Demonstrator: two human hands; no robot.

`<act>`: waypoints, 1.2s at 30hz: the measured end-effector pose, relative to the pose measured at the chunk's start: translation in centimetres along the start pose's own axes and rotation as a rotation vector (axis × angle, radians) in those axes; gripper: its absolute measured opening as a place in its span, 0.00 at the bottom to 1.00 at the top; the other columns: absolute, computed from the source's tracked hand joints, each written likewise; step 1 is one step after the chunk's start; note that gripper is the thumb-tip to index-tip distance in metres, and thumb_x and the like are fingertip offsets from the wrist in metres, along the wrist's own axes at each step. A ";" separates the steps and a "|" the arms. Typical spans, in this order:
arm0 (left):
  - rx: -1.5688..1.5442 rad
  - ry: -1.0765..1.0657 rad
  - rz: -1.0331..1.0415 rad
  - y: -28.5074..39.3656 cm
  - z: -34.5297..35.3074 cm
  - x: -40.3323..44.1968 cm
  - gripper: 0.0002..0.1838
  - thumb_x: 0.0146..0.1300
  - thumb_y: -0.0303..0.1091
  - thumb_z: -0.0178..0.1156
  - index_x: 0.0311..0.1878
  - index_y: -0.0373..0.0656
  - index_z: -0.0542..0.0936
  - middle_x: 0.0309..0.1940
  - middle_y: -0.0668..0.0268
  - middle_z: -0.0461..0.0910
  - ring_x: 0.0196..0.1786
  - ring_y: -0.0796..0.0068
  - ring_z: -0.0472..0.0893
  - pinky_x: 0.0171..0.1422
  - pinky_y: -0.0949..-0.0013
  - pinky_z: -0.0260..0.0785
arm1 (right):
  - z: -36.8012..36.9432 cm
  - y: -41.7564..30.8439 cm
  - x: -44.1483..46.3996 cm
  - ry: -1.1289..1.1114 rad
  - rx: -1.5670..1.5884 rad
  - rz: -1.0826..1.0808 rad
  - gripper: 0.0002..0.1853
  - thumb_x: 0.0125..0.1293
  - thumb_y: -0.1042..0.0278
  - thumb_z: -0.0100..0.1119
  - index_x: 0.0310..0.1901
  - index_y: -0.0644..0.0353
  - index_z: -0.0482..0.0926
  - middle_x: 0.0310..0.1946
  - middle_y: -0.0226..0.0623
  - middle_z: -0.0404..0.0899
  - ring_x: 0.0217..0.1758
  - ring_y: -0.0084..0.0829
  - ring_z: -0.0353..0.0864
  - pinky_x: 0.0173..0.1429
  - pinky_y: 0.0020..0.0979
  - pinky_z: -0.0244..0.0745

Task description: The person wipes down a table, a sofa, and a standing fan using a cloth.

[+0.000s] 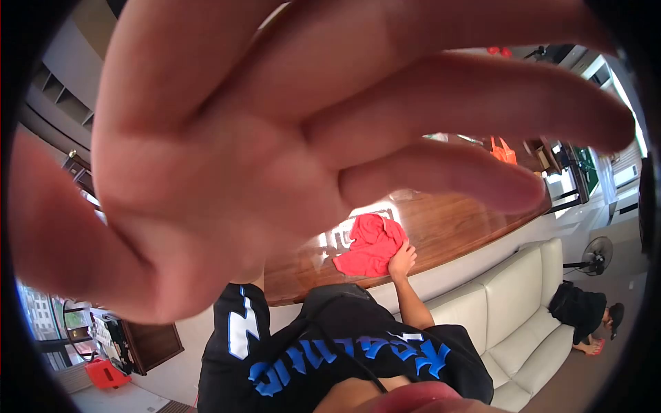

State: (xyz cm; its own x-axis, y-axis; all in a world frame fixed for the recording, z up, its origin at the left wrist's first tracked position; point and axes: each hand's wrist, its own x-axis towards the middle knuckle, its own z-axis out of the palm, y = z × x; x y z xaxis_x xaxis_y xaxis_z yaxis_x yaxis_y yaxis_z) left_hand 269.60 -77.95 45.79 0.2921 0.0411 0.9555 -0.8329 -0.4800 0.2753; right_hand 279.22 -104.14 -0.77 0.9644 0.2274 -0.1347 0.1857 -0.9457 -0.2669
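Observation:
My left hand (227, 175) is raised right in front of the camera and fills the upper part of the head view. Its fingers are spread and its palm holds nothing. Farther down, a crumpled red cloth (372, 246) lies on the brown wooden table (454, 224). At the cloth's right edge, my right hand (403, 260) has its fingers curled against the fabric. The raised hand hides much of the table's far side.
A pale sofa (516, 316) stands to the right, with a standing fan (596, 256) beyond it. Near its end, another person (582, 313) bends low, hands at a red item. An orange bag (503, 151) is at the table's far end. A red container (108, 373) stands lower left.

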 end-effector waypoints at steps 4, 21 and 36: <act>0.008 0.000 -0.006 0.1 1.5 -1.7 0.41 0.68 0.63 0.50 0.73 0.39 0.62 0.70 0.56 0.67 0.68 0.61 0.71 0.71 0.57 0.65 | 0.0 0.1 0.0 0.007 0.011 0.004 0.24 0.70 0.70 0.47 0.68 0.51 0.63 0.60 0.50 0.67 0.60 0.52 0.68 0.60 0.51 0.66; 0.115 0.050 -0.260 -4.3 6.4 -9.0 0.40 0.66 0.56 0.55 0.73 0.39 0.62 0.70 0.56 0.66 0.68 0.60 0.72 0.70 0.57 0.66 | 1.3 0.8 0.4 0.035 0.020 0.014 0.30 0.64 0.74 0.54 0.69 0.49 0.63 0.60 0.47 0.67 0.60 0.52 0.69 0.61 0.52 0.66; 0.035 0.093 -0.023 1.8 -4.6 2.5 0.39 0.65 0.51 0.60 0.73 0.39 0.61 0.70 0.56 0.66 0.68 0.60 0.72 0.69 0.57 0.66 | 1.7 1.1 0.5 0.050 0.042 0.009 0.27 0.68 0.74 0.48 0.68 0.50 0.63 0.60 0.48 0.68 0.59 0.53 0.70 0.60 0.52 0.67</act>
State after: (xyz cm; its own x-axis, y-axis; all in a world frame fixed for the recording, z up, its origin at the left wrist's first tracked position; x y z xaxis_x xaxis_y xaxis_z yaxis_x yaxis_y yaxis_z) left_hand 266.61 -74.70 49.13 0.2650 0.1334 0.9550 -0.8091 -0.5080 0.2955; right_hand 279.55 -104.64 -2.75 0.9745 0.2059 -0.0896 0.1698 -0.9367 -0.3061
